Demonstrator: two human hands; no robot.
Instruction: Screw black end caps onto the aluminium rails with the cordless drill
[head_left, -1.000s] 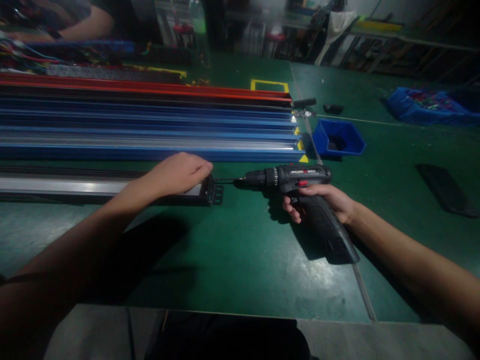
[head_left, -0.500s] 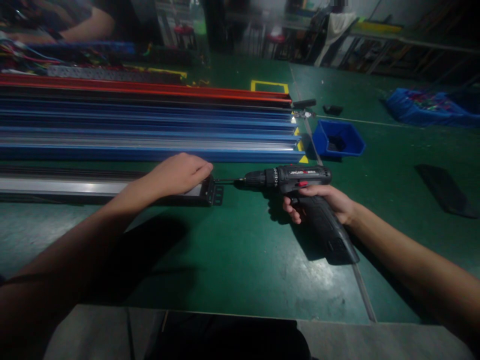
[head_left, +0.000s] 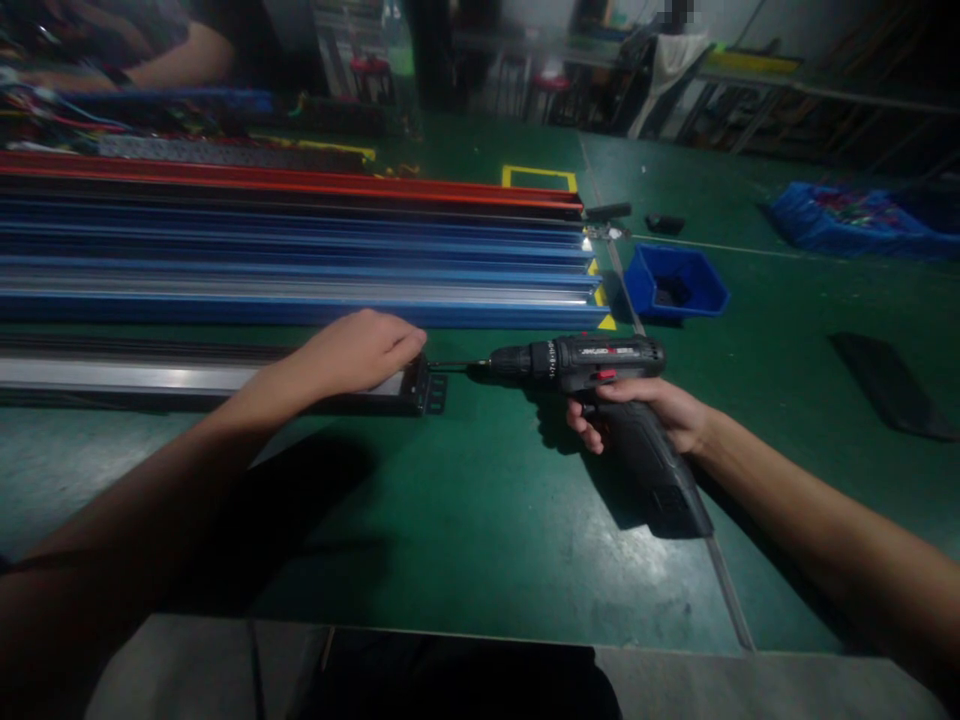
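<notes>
My right hand is wrapped round the grip of a black cordless drill, which points left. Its long thin bit reaches the end of a black and silver metal profile. A dark end bracket with slots sticks out at that end; whether the bit sits in a screw is too small to tell. My left hand lies over the profile close to its end, fingers curled round the far edge. Those fingertips are partly hidden.
Several long blue profiles and a red one lie behind. A blue bin with dark parts stands right of them. Farther right are a flat black object and a blue-lined tray. A co-worker's arm shows at back left.
The rear of the drill has dipped very slightly in the picture. Otherwise both hands and the profile keep their places.
</notes>
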